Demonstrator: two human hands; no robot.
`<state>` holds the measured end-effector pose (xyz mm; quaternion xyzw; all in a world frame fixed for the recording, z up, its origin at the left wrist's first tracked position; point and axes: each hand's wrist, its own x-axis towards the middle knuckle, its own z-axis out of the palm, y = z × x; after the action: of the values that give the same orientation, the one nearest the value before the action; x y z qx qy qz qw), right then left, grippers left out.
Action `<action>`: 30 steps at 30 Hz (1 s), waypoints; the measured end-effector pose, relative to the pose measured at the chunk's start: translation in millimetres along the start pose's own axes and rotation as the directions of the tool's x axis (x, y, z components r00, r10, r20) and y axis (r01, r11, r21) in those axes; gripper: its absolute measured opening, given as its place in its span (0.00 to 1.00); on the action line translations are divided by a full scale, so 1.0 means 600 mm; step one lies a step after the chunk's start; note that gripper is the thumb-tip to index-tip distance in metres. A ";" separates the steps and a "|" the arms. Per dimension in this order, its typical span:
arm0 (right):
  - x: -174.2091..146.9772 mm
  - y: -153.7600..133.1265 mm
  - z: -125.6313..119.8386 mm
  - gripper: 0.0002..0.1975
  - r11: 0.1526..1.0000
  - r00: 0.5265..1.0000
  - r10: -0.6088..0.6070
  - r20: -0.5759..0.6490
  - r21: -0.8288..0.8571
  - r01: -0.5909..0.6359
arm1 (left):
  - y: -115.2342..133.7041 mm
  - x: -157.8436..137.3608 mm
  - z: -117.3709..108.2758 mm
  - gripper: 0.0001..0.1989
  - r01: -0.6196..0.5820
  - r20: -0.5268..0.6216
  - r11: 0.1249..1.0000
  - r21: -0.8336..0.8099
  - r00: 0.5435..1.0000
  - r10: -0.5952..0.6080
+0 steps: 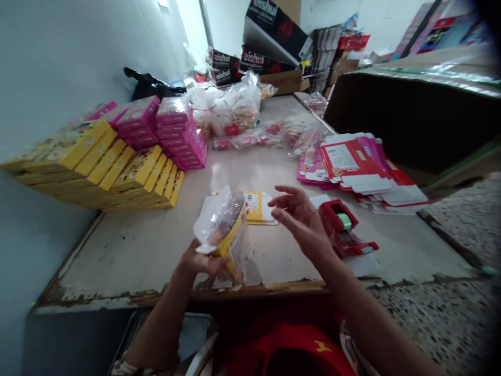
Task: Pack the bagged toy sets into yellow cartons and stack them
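My left hand is wrapped round a small yellow carton, held tilted above the table's front edge. The carton's white end flaps stand open, and a clear plastic bag shows at its mouth; the bag's contents are blurred. To the right, my right hand hovers with its fingers apart and nothing in them. Behind the held carton, flat yellow cartons lie on the table. A red tape dispenser with a green core sits just right of my right hand.
Stacks of yellow boxes and pink boxes stand at the left. Bagged goods lie at the back. Flat red and pink cartons are piled on the right, beside a large open cardboard box. Black printed boxes stand behind.
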<state>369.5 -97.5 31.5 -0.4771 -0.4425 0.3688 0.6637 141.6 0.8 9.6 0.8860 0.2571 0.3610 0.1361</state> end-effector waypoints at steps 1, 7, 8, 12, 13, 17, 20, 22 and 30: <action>-0.007 0.015 0.002 0.26 1.000 0.999 -0.031 -0.008 -0.003 0.031 | 0.005 -0.009 0.014 0.23 0.040 -0.027 0.998 -0.046 0.999 -0.041; -0.040 0.092 0.067 0.36 0.999 0.983 -0.033 -0.180 0.035 0.040 | 0.058 -0.029 0.102 0.23 0.262 -0.107 0.440 -0.859 0.749 -0.654; -0.042 0.095 0.073 0.37 0.998 0.976 -0.051 -0.213 0.015 0.056 | 0.064 -0.028 0.108 0.27 0.226 -0.155 0.424 -0.877 0.701 -0.696; -0.044 0.094 0.071 0.25 0.993 0.975 -0.107 -0.196 -0.069 0.095 | 0.072 -0.031 0.112 0.26 0.200 -0.296 0.603 -0.772 0.727 -0.620; -0.045 0.093 0.066 0.21 0.990 0.976 -0.116 -0.183 -0.097 0.099 | 0.071 -0.035 0.110 0.22 0.202 -0.325 0.674 -0.711 0.756 -0.569; -0.054 0.088 0.051 0.13 0.982 0.977 -0.115 -0.177 -0.168 0.085 | 0.067 -0.056 0.103 0.10 0.213 -0.315 0.862 -0.459 0.869 -0.383; -0.067 0.088 0.047 0.11 0.969 0.967 -0.188 -0.172 -0.194 0.154 | 0.068 -0.071 0.102 0.13 0.193 -0.285 0.894 -0.403 0.902 -0.323; -0.075 0.089 0.047 0.11 0.942 0.949 -0.277 -0.153 -0.240 0.236 | 0.074 -0.075 0.102 0.20 0.133 -0.349 0.886 -0.443 0.885 -0.307; -0.081 0.095 0.053 0.07 0.858 0.884 -0.443 -0.147 -0.356 0.370 | 0.095 -0.062 0.087 0.34 0.151 -0.280 0.705 -0.693 0.845 -0.456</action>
<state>319.6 -116.6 -30.1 -0.5110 -0.5096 0.0872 0.6868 176.4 -69.9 -23.8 0.6240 0.2860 0.5852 0.4317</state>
